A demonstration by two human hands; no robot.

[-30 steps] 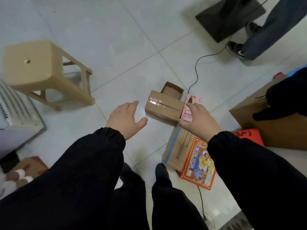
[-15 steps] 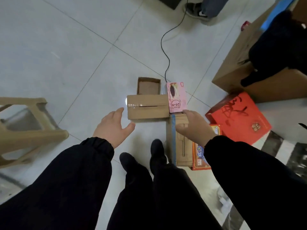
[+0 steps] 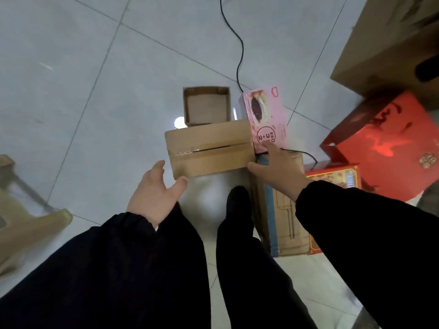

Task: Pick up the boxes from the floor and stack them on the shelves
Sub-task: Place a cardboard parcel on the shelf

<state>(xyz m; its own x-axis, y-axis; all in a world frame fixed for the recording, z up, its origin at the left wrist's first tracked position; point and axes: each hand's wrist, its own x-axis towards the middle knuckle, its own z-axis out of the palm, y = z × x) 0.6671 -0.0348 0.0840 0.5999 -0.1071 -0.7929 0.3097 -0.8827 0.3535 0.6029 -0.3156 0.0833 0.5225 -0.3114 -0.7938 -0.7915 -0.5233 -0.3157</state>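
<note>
A taped brown cardboard box (image 3: 209, 148) lies on the tiled floor in front of me. My left hand (image 3: 154, 193) is open at its near-left corner, with the thumb touching the edge. My right hand (image 3: 278, 169) is spread at the box's near-right corner, thumb against the brown box and a fingertip on the pink box (image 3: 266, 117) lying beside it. A small open brown box (image 3: 206, 105) sits just behind the taped one. A flat cardboard box with a blue stripe (image 3: 282, 222) lies under my right forearm.
A red gift box (image 3: 384, 148) and a colourful box (image 3: 332, 176) lie at the right, with a large cardboard carton (image 3: 384, 43) behind them. A black cable (image 3: 240, 55) runs across the floor. A beige plastic stool (image 3: 23, 222) stands at the left. My black shoe (image 3: 238, 200) is near the boxes.
My right hand set the pink box down beside the brown box and moved to the brown box's right corner. My left hand closed in on its left corner. The view dropped closer.
</note>
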